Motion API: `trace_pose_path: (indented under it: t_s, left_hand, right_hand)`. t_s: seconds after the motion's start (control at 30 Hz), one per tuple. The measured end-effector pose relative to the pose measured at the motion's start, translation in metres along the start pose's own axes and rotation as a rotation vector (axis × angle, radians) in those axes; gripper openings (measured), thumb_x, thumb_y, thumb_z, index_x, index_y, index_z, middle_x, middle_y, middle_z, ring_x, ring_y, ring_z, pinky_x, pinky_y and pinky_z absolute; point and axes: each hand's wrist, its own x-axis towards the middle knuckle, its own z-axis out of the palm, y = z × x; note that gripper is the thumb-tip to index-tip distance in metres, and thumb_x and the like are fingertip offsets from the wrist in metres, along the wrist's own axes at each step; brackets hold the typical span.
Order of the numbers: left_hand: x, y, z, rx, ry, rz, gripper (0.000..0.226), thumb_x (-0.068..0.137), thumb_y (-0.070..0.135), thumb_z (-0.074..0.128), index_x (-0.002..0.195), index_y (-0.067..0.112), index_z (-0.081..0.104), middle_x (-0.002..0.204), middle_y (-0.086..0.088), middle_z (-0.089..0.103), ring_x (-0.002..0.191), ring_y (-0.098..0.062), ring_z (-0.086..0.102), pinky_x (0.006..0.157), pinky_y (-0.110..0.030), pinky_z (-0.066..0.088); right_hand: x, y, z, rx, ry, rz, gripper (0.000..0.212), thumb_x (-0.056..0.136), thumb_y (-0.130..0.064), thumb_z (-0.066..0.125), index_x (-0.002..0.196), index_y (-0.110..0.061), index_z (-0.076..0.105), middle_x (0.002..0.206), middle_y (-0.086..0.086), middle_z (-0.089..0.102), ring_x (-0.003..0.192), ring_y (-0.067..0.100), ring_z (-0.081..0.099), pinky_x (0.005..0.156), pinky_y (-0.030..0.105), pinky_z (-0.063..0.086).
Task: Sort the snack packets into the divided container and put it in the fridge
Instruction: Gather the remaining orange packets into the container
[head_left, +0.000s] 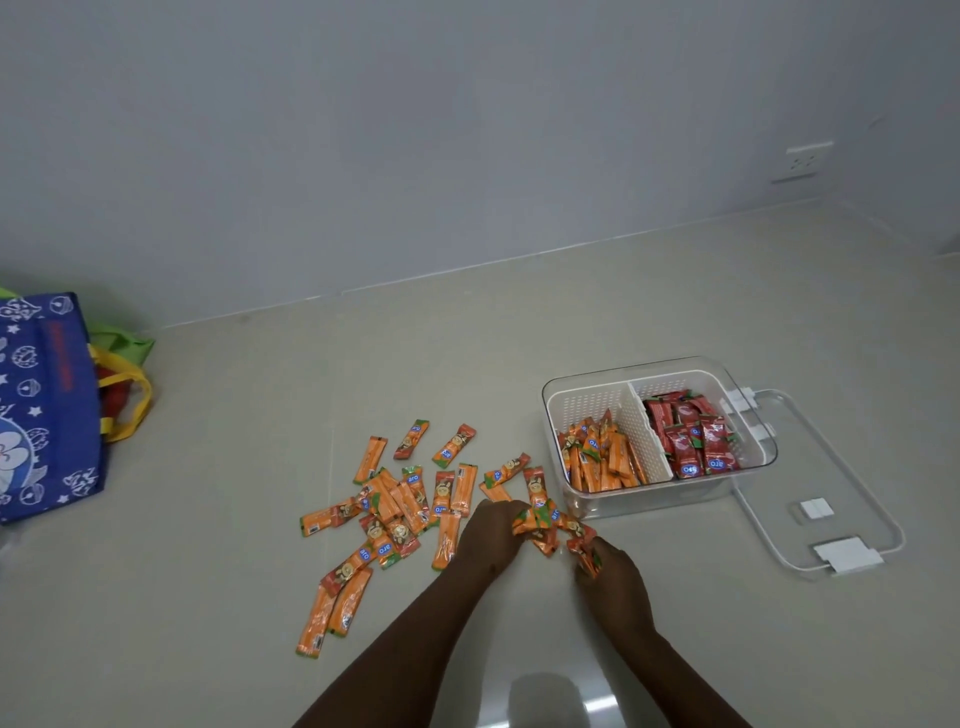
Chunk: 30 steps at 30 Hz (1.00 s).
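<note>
Both hands, left hand (491, 530) and right hand (613, 577), fingers curled round crinkly orange foil packets (550, 530), just beside the clear plastic divided container (660, 499).

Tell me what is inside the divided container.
The divided container holds orange packets in its left compartment and red packets in its right, with a white divider between. What lies beneath the top layers is covered.
</note>
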Motion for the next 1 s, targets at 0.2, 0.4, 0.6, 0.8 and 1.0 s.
trace_pose_path:
  t_s: [0.2,0.4,0.6,0.8,1.0]
  left_hand:
    - [0.005,-0.017,0.01,0.115,-0.016,-0.067,0.025,0.086,0.038,0.063,0.101,0.019,0.066,0.105,-0.005,0.068,0.104,-0.027,0.057,0.088,-0.034,0.043]
    - [-0.038,-0.033,0.02,-0.074,0.199,-0.191,0.025,0.09,0.034,0.063,0.102,0.013,0.068,0.104,-0.004,0.06,0.099,-0.019,0.053,0.075,-0.024,0.035]
    - [-0.062,-0.047,0.007,-0.251,0.309,-0.269,0.032,0.09,0.033,0.063,0.115,0.014,0.066,0.113,0.0,0.062,0.107,-0.016,0.055,0.087,-0.023,0.044]
    - [-0.065,-0.016,-0.016,-0.536,0.313,-0.276,0.027,0.092,0.037,0.06,0.113,0.021,0.063,0.107,0.009,0.067,0.097,-0.002,0.06,0.073,-0.008,0.041]
    - [-0.049,0.014,-0.023,-0.661,0.394,-0.348,0.054,0.091,0.049,0.054,0.134,0.017,0.052,0.126,0.002,0.062,0.118,-0.018,0.057,0.097,-0.037,0.05]
  right_hand:
    - [0.0,-0.002,-0.01,-0.098,0.052,-0.076,0.031,0.079,-0.005,0.066,0.106,-0.019,0.07,0.094,0.0,0.07,0.086,0.022,0.059,0.071,0.028,0.046]
    - [0.011,-0.018,0.007,-0.192,-0.069,-0.122,0.055,0.088,-0.019,0.062,0.141,-0.02,0.047,0.119,0.004,0.065,0.109,0.021,0.057,0.087,0.03,0.049]
    - [0.018,-0.031,0.015,-0.269,-0.055,-0.083,0.028,0.089,-0.025,0.058,0.115,-0.015,0.063,0.108,0.004,0.068,0.104,0.023,0.059,0.083,0.031,0.049]
    - [0.019,-0.04,0.003,-0.379,-0.11,-0.114,0.023,0.091,-0.034,0.055,0.095,-0.013,0.065,0.099,0.006,0.067,0.102,0.023,0.058,0.079,0.031,0.047]
    - [-0.001,-0.077,-0.031,-0.031,-0.225,-0.049,0.027,0.094,-0.032,0.054,0.087,-0.009,0.066,0.095,0.011,0.058,0.085,0.019,0.059,0.07,0.027,0.044]
